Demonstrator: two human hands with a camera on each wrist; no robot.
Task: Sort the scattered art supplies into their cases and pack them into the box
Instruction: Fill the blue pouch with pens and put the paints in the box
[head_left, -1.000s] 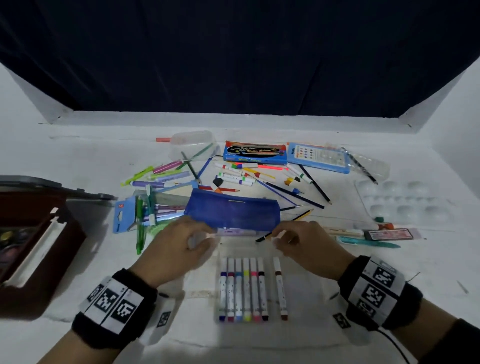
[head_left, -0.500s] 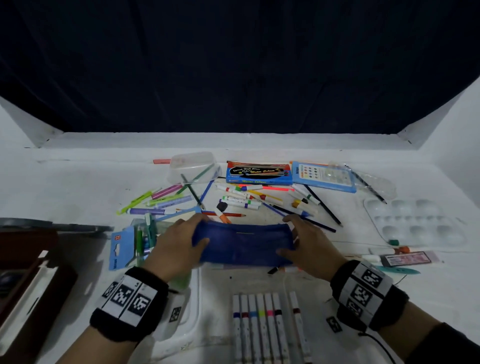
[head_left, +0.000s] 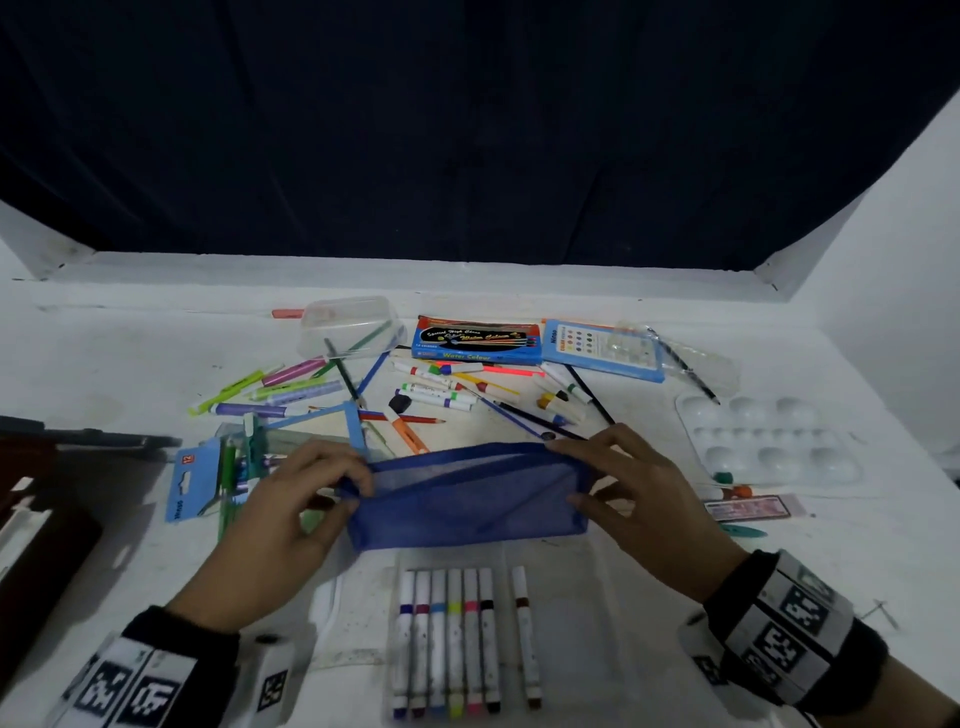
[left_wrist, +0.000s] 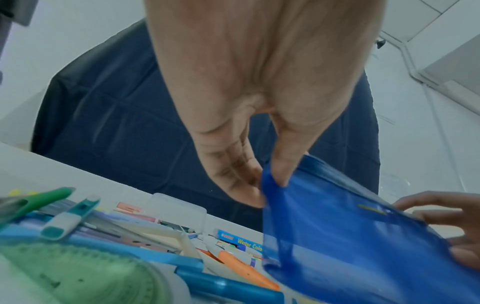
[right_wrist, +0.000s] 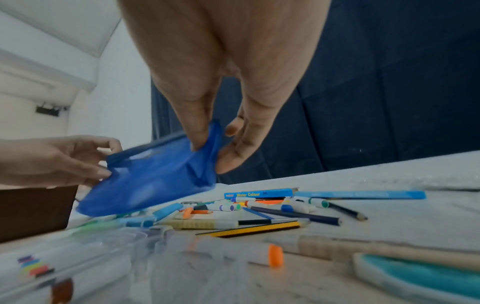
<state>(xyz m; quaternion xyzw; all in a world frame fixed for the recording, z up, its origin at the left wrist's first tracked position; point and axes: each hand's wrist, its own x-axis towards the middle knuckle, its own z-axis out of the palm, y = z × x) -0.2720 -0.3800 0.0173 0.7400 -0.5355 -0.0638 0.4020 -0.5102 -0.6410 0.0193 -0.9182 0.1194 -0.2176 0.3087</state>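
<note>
Above the cluttered white table (head_left: 130, 353), left hand (head_left: 275, 514) and right hand (head_left: 639, 493) each pinch one end of the blue mesh pouch (head_left: 467, 499).

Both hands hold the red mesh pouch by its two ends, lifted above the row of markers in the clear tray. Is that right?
Not quite: the mesh pouch is blue, not red, as the head view shows. The rest stands: the left hand and right hand pinch its two ends above the row of markers in the clear tray.
</note>
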